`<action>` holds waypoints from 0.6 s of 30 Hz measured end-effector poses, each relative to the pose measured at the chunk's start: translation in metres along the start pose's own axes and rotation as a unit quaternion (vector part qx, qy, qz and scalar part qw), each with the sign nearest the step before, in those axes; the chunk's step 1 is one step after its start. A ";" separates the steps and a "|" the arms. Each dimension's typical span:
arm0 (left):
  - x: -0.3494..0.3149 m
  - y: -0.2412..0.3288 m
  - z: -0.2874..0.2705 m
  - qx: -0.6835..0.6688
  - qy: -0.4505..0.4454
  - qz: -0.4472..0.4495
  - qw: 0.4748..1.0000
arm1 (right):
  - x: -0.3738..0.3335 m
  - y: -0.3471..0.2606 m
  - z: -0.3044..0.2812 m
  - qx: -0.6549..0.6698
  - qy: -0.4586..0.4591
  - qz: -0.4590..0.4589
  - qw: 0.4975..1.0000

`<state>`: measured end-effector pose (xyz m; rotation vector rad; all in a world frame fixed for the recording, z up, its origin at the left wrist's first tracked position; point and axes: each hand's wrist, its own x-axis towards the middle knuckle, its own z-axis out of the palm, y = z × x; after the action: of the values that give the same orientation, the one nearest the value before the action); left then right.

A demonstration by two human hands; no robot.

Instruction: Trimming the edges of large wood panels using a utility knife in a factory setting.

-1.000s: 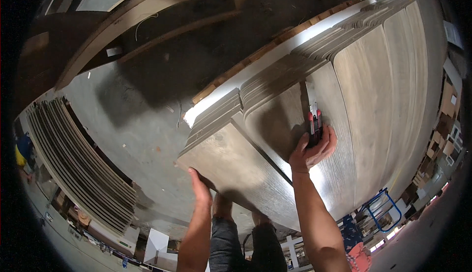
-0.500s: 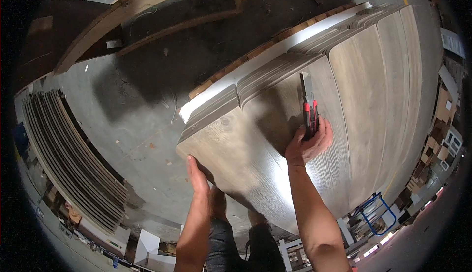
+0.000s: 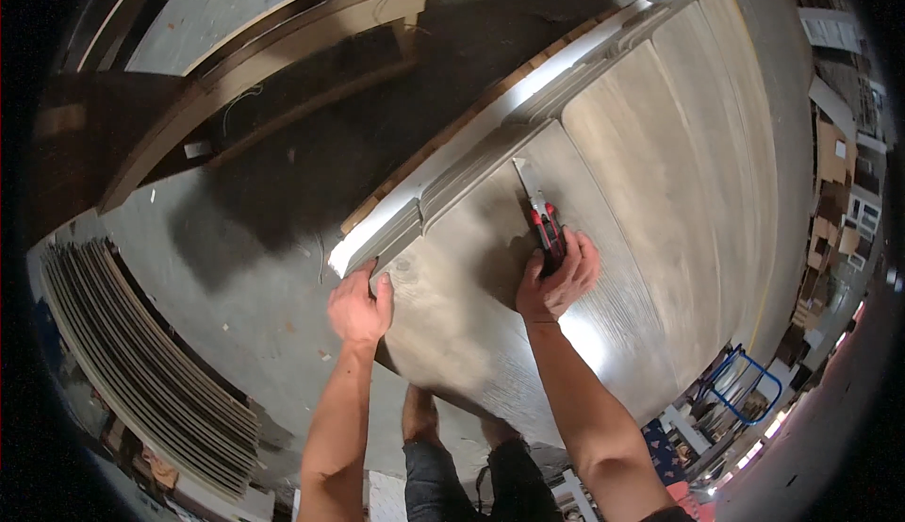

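Observation:
My right hand [image 3: 563, 275] is wrapped round a red and black utility knife [image 3: 547, 230]. Its blade is out and points to the far left, over the top wood-grain board [image 3: 471, 324] of a stack. At the stack's near left corner, my left hand [image 3: 358, 307] grips the board's edge, thumb on the upper side and fingers along the side. Exactly how many boards those fingers take in is hidden. Other wood-grain boards [image 3: 650, 135] lie side by side to the right, with rounded corners, above a white sheet [image 3: 537, 88].
Beyond the stack stands a wooden frame [image 3: 311, 32], with dark shadow on the concrete floor [image 3: 255, 305]. Another pile of boards [image 3: 151, 371] is at the left. A blue metal trolley frame [image 3: 745, 385] stands at the lower right, and cardboard boxes [image 3: 830, 220] line the right side.
My left hand has moved up along the board's corner and now grips its edge. The knife in my right hand has shifted left, and its tip has turned further left. The whole view has shifted.

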<state>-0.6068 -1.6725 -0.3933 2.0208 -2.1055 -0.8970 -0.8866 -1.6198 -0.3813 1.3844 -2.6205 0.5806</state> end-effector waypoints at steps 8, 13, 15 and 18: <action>-0.001 0.002 0.004 0.024 0.051 0.050 0.997 | 0.004 -0.004 -0.013 0.005 -0.041 0.056 0.998; -0.004 0.011 -0.005 0.009 -0.033 0.001 0.999 | 0.005 -0.001 -0.023 0.009 0.005 0.077 0.997; -0.012 0.008 -0.023 -0.001 -0.077 0.005 0.997 | 0.013 -0.006 -0.034 0.086 -0.056 0.104 0.989; -0.075 -0.001 -0.050 0.151 0.091 0.162 0.971 | 0.011 0.019 -0.068 0.165 -0.144 0.140 0.966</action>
<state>-0.5748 -1.6199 -0.3282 1.7132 -2.4815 -0.3464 -0.9136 -1.5923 -0.3213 1.2627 -3.0981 0.9556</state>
